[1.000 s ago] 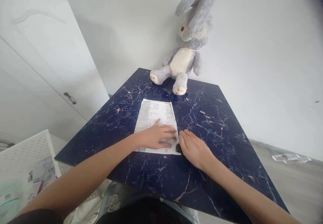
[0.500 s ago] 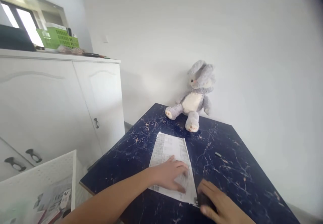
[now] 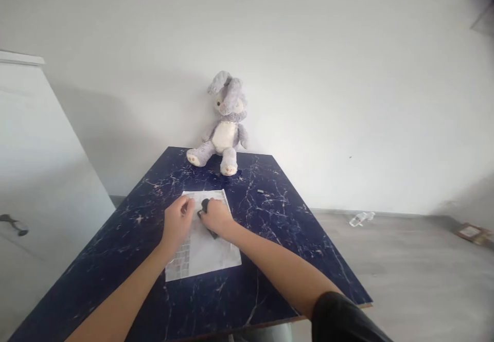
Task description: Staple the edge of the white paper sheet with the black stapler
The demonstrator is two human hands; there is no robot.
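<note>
A printed sheet of paper [image 3: 210,259] lies on the dark blue marbled table [image 3: 250,301]. My right hand [image 3: 218,217] is closed around a small black tool [image 3: 213,234], shaped somewhat like a stapler, over the upper part of the sheet. Its rounded black end sticks out past the fingers; the rest is covered by the hand. My left hand [image 3: 178,221] is at the sheet's upper left edge, fingers curled towards the thumb. Whatever they pinch, if anything, is too small to make out.
A grey plush rabbit [image 3: 226,131] sits against the wall at the table's far edge. Right of the paper lies a small pale piece [image 3: 260,191]. A white cabinet [image 3: 46,167] stands at left. Clear plastic [image 3: 362,218] lies on the floor at right.
The view has turned right. My left hand has gone from spread flat on the paper to curled at its upper left. My right hand has moved from the lower right corner onto the sheet's upper part.
</note>
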